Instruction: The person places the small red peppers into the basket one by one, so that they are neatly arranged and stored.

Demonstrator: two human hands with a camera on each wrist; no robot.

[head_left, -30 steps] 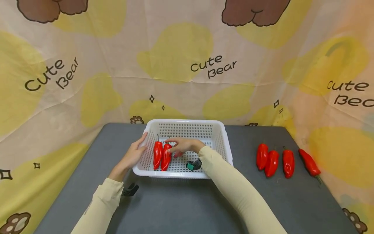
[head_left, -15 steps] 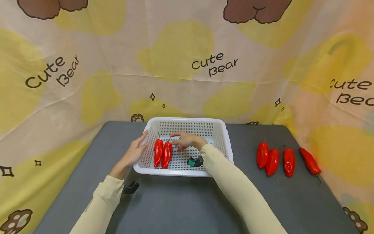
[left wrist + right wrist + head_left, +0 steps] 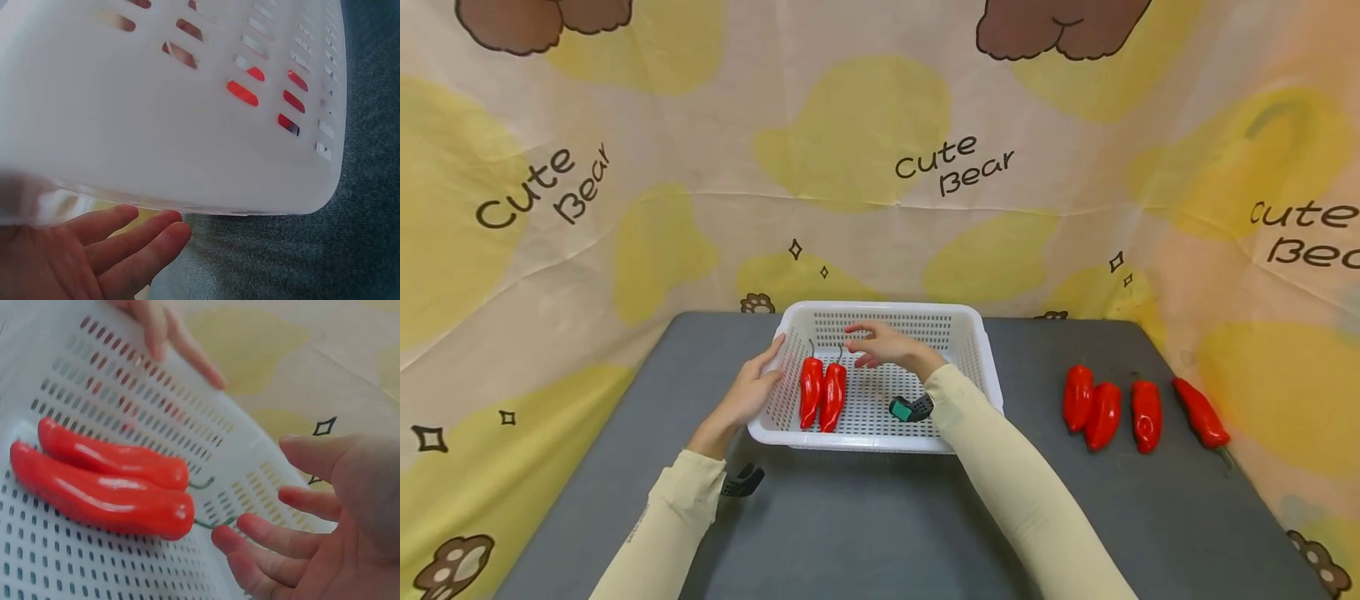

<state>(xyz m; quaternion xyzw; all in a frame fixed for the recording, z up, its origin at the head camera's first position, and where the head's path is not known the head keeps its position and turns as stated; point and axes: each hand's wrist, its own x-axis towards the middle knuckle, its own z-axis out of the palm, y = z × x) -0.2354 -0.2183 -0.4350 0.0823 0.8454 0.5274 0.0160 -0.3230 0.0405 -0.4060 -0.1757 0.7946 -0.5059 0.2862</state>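
Observation:
A white perforated plastic basket (image 3: 872, 443) stands on the grey table. Inside its left part two red peppers (image 3: 833, 396) (image 3: 112, 497) with green stems lie side by side. My left hand (image 3: 747, 396) holds the basket's left rim, with the thumb over the edge; in the left wrist view its other fingers (image 3: 140, 247) lie along the outside of the wall. Above the inside of the basket hovers my right hand (image 3: 887, 346), its fingers spread and loosely bent. In the right wrist view those fingertips (image 3: 228, 540) are near the pepper stems, with nothing held.
On the table's right side lie several more red peppers (image 3: 1102, 417), one of them near the right edge (image 3: 1201, 414). A patterned cloth (image 3: 880, 200) hangs behind the table. Dark wrist straps (image 3: 743, 481) show at both wrists.
My right hand has risen away from the second pepper, back and slightly right, its fingers loosening. Both peppers stay in the basket. The left hand keeps its place on the rim.

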